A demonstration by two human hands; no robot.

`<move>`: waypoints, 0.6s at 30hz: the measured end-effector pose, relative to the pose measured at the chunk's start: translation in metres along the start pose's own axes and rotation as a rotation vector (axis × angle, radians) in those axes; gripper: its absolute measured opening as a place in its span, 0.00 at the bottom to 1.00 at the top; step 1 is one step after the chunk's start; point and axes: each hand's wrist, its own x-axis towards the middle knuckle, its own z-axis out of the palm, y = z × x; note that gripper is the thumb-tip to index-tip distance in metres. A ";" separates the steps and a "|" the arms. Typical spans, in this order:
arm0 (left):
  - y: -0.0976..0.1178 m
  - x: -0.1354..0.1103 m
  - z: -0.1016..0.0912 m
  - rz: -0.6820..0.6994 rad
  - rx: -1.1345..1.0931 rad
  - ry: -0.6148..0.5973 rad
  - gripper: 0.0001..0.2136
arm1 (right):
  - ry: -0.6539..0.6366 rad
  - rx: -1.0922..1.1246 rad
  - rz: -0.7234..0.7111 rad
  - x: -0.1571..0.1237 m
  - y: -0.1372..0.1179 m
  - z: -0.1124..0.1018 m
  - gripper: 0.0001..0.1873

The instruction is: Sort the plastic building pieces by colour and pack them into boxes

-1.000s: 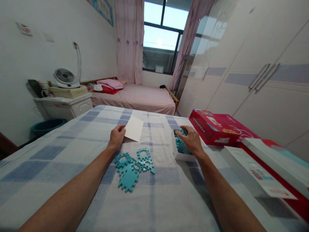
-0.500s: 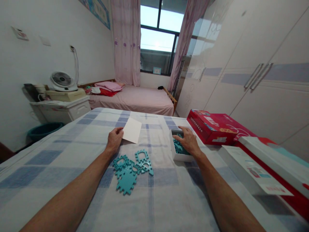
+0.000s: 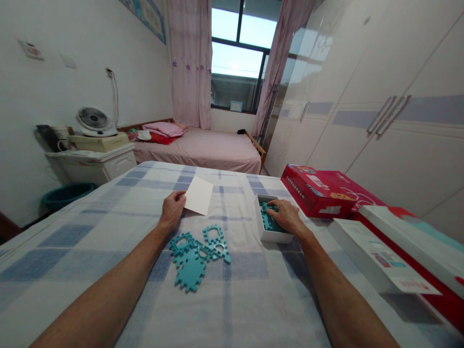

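Observation:
My left hand pinches the near corner of a white card and holds it tilted just above the checked bedspread. My right hand reaches into a small white box of teal puzzle pieces, fingers curled on the pieces inside. A loose heap of teal toothed pieces lies on the bedspread between my arms, close to my left wrist.
A red box sits to the right of the small box. A long white box with a leaflet lies nearer, by my right arm. Wardrobe doors stand on the right. A second bed and a cabinet with a fan are beyond.
My right hand has drawn back toward me inside the small box and its fingers have curled over the teal pieces. The left hand and card have stayed put.

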 end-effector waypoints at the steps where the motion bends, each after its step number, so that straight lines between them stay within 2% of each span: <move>1: 0.000 0.000 0.000 0.000 0.000 0.005 0.18 | 0.010 -0.002 0.000 0.000 -0.001 0.002 0.16; 6: -0.001 0.001 0.000 0.004 0.012 0.005 0.18 | 0.046 -0.003 -0.031 0.000 -0.002 0.006 0.16; 10: -0.004 0.001 0.000 0.014 0.024 -0.009 0.20 | 0.078 -0.056 0.022 -0.001 -0.001 0.007 0.17; 14: -0.005 0.001 -0.001 0.017 0.040 -0.014 0.19 | 0.016 -0.030 -0.045 0.001 -0.002 0.012 0.17; 18: -0.004 0.002 -0.001 0.016 0.061 -0.018 0.20 | 0.064 -0.021 -0.077 -0.001 -0.003 0.011 0.18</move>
